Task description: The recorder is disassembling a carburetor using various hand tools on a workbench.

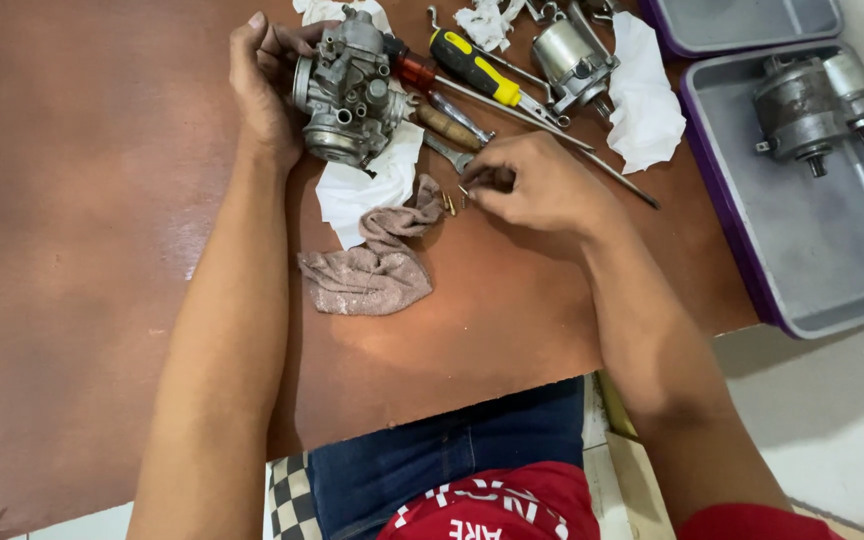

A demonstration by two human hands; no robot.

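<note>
My left hand [264, 85] grips a grey metal carburetor [347, 90] and holds it upright on a white paper tissue [367, 190] at the far side of the brown table [82, 250]. My right hand [537, 180] rests on the table to the right of it. Its fingertips pinch a small brass part [465, 192]. Another small brass piece [449, 204] lies on the table just left of those fingertips, beside a crumpled grey rag [372, 265].
Screwdrivers with a yellow-black handle [472, 68], a red handle [414, 70] and a wooden handle [447, 125] lie behind my right hand. A metal motor part [570, 55] and white tissues [647, 95] sit further back. A grey tray [832, 250] at right holds a starter motor [812, 95].
</note>
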